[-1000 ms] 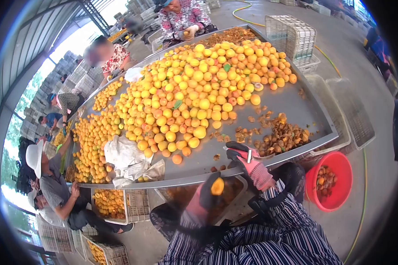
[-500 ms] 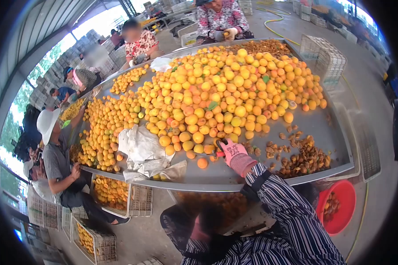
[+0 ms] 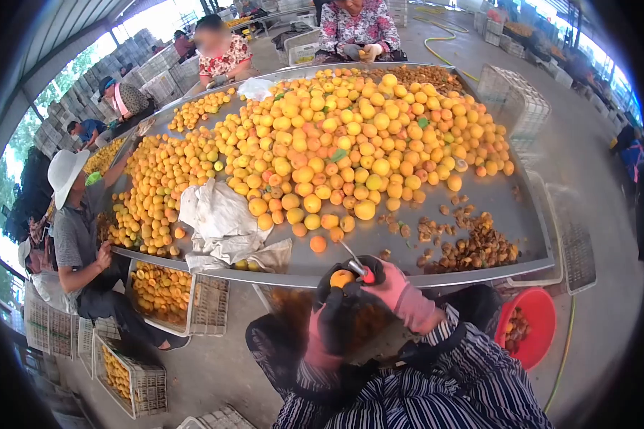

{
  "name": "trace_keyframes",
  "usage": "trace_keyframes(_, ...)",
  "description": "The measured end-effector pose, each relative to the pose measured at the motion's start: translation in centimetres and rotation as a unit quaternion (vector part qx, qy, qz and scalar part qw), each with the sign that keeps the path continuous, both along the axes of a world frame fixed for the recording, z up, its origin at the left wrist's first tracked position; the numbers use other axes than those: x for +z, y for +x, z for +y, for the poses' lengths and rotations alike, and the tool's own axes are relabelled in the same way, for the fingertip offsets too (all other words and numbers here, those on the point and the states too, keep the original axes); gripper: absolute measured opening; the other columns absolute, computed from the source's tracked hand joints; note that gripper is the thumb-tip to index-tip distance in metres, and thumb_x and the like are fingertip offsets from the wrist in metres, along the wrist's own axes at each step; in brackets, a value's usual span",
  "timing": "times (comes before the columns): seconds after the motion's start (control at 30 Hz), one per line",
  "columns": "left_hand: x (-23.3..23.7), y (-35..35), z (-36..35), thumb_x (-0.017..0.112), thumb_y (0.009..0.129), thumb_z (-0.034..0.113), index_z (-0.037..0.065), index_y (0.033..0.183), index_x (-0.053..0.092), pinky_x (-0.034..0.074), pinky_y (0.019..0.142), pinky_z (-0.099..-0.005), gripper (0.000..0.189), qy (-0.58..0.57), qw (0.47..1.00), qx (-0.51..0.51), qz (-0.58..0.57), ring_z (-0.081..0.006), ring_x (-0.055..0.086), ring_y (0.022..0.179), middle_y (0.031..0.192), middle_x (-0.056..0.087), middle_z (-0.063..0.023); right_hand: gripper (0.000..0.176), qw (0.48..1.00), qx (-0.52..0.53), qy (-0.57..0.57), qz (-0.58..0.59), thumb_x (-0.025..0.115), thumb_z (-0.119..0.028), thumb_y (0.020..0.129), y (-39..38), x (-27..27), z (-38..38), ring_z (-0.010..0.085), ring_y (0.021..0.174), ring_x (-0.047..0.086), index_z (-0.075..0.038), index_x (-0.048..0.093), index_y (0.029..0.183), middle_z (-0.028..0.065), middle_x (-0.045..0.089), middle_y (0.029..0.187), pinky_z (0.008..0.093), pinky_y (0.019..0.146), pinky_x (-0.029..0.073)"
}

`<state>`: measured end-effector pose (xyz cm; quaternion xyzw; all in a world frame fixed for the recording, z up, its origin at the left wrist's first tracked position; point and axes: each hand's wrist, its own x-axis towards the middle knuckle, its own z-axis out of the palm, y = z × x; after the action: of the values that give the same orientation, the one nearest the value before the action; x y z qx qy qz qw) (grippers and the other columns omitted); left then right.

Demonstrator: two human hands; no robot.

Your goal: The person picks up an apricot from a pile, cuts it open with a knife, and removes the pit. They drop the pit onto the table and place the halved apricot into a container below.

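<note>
Counts, landmark = metal table (image 3: 497,196). 2 gloved hands just in front of its near edge, next to each other. Left hand (image 3: 329,307): 1 apricot (image 3: 341,278), fingers closed round it. Right hand (image 3: 393,284): 1 red-handled tool (image 3: 368,274), clamped by the handle, metal shaft slanting up toward the table. Can't tell if tool touches fruit.

On table: 1 big apricot heap (image 3: 358,143), too many to count; 2 green leaves (image 3: 338,154) on it; 1 white cloth (image 3: 218,214) at near left; 1 pit pile (image 3: 479,250) at near right. Off table: 1 red bucket (image 3: 533,350) beyond the near right corner, 2 crates (image 3: 211,304) of fruit at near left.

Vs half a second ago: right hand was over the table at the heap's front, now back off it. Left hand was low and blurred, now raised beside it. White cloth unchanged.
</note>
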<state>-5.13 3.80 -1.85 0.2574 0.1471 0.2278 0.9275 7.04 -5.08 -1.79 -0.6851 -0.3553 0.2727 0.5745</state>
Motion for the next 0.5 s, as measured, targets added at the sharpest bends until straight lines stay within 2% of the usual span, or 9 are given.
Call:
trace_keyframes(0.07,0.8,-1.0,-0.5,0.052,0.092,0.019,0.003,0.129,0.044,0.050,0.085,-0.0333,0.041,-0.014,0.998,-0.051,-0.019,-0.0174,0.058,0.097,0.116,0.056,-0.0087,0.050,0.995,-0.042,-0.036,-0.078,0.073,-0.014,0.073,-2.0,2.7,-2.2,0.0217,0.094,0.058,-0.003,0.053,0.117,0.0133,0.061,0.103,0.0313,0.087,0.046)
trace_keyframes(0.1,-4.3,-2.5,0.8,0.054,0.090,0.023,0.005,0.128,0.046,0.051,0.081,-0.0345,0.042,-0.259,0.948,-0.129,-0.136,-0.0170,0.060,0.091,0.113,0.058,-0.0084,0.050,0.998,0.012,-0.028,-0.056,0.074,-0.014,0.073,-1.9,3.7,-3.5,0.0220,0.094,0.059,-0.003,0.053,0.117,0.0136,0.061,0.103,0.0315,0.087,0.046)
trace_keyframes(0.13,-3.8,-3.1,0.0,0.054,0.090,0.023,0.005,0.128,0.046,0.051,0.081,-0.0345,0.042,-0.261,0.948,-0.129,-0.133,-0.0170,0.060,0.091,0.113,0.058,-0.0084,0.050,0.997,0.065,-0.021,-0.034,0.074,-0.015,0.073,-1.7,4.1,-4.8,0.0223,0.094,0.059,-0.002,0.054,0.116,0.0139,0.061,0.103,0.0318,0.086,0.046)
trace_keyframes(0.2,-2.6,-3.9,-1.5,0.055,0.089,0.028,0.005,0.128,0.046,0.051,0.079,-0.0369,0.046,-0.047,0.998,0.016,0.046,-0.0177,0.062,0.086,0.111,0.059,-0.0093,0.054,0.992,0.072,-0.078,-0.065,0.072,-0.016,0.072,-1.5,3.9,-6.4,0.0290,0.102,0.058,-0.001,0.050,0.119,0.0162,0.057,0.111,0.0358,0.088,0.047)
trace_keyframes(0.27,-2.0,-5.1,-1.1,0.057,0.087,0.030,0.005,0.129,0.045,0.051,0.079,-0.0393,0.050,-0.173,0.981,-0.089,-0.006,-0.0192,0.061,0.088,0.112,0.058,-0.0110,0.049,0.822,-0.020,-0.518,-0.236,0.069,-0.018,0.075,-2.4,5.0,-7.3,0.0350,0.102,0.057,-0.002,0.048,0.116,0.0168,0.055,0.111,0.0391,0.086,0.047)
trace_keyframes(0.33,1.8,-4.8,-2.5,0.057,0.087,0.028,0.006,0.130,0.044,0.051,0.079,-0.0383,0.050,-0.199,0.972,-0.119,-0.035,-0.0196,0.060,0.087,0.111,0.058,-0.0112,0.043,0.821,-0.023,-0.521,-0.231,0.065,-0.018,0.078,-2.3,4.8,-8.6,0.0371,0.099,0.057,-0.003,0.048,0.114,0.0181,0.052,0.109,0.0407,0.083,0.047)
trace_keyframes(0.37,1.6,-5.1,-2.9,0.057,0.087,0.028,0.006,0.130,0.044,0.051,0.079,-0.0383,0.050,-0.199,0.972,-0.120,-0.033,-0.0196,0.060,0.087,0.111,0.058,-0.0112,0.042,0.882,-0.020,-0.389,-0.266,0.064,-0.018,0.079,-2.4,4.6,-9.5,0.0365,0.097,0.058,-0.002,0.048,0.114,0.0186,0.054,0.107,0.0399,0.083,0.047)
trace_keyframes(0.43,1.4,-5.2,-3.5,0.059,0.086,0.029,0.005,0.130,0.043,0.049,0.079,-0.0367,0.052,0.028,0.997,-0.069,-0.001,-0.0199,0.059,0.086,0.110,0.057,-0.0113,0.040,0.957,-0.010,-0.157,-0.246,0.060,-0.013,0.082,-2.7,3.7,-11.2,0.0331,0.097,0.059,0.001,0.049,0.118,0.0194,0.058,0.106,0.0358,0.084,0.047)
trace_keyframes(0.5,2.8,-5.5,-3.8,0.060,0.086,0.029,0.005,0.130,0.043,0.049,0.079,-0.0364,0.053,-0.049,0.996,-0.076,-0.004,-0.0200,0.059,0.086,0.111,0.056,-0.0117,0.041,0.973,-0.018,-0.152,-0.175,0.059,-0.011,0.082,-4.2,3.7,-11.7,0.0320,0.099,0.059,0.001,0.049,0.120,0.0195,0.059,0.107,0.0338,0.085,0.046)
